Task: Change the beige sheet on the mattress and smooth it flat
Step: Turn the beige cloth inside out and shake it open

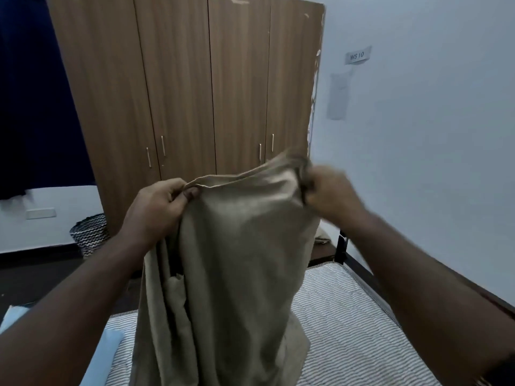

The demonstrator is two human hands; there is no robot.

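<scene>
- Beige sheet (pixel 231 260) hangs in soft folds above bare striped mattress (pixel 348 324)
- Left hand (pixel 158 207) pinches the top hem; right hand (pixel 331 193), blurred, grips bunched cloth
- Judged light, limp, non-slippery: hold at corners, hands wide apart

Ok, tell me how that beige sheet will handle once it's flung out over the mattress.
Probably floppy: the beige sheet hangs in long vertical folds from the left hand and right hand, with no stiffness of its own. Likely light, since two pinching grips hold it up. It may bunch and crease on the striped mattress, so expect to smooth it.
</scene>
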